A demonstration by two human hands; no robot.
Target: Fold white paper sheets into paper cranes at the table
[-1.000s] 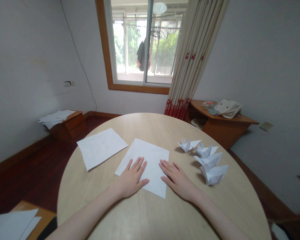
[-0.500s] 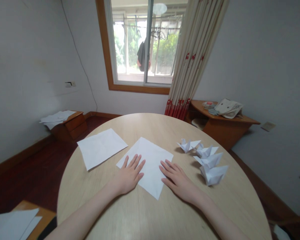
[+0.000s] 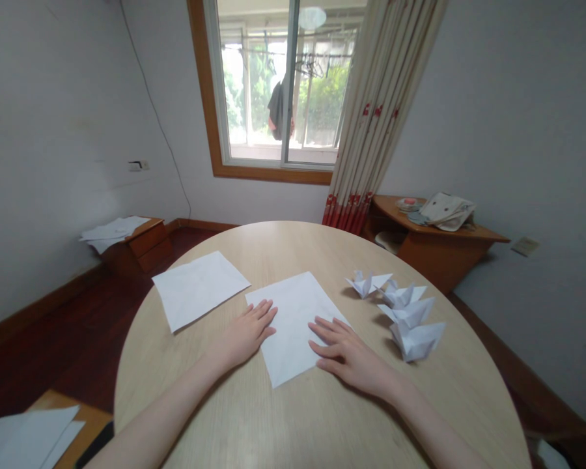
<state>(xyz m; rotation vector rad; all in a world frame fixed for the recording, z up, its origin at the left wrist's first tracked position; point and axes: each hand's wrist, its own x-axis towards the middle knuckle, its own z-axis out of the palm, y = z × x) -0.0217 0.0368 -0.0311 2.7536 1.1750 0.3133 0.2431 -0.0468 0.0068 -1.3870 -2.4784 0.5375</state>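
At left of the frame, see a sheet (image 3: pixel 200 290) on the counter (image 3: pixel 244 423); at centre, see left hand (image 3: pixel 248 333) with extended fingers on the paper (image 3: pixel 293 326) and right hand (image 3: pixel 344 352) spread over its right edge. At right, see four folded birds (image 3: pixel 416 340).

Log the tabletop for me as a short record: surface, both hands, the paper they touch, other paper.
surface: round pale wooden table
left hand: palm down, over the left edge of the flat white paper sheet
right hand: palm down, over that sheet's right edge
other paper: white rectangular sheet, left of the first; four white folded-paper figures, to the right
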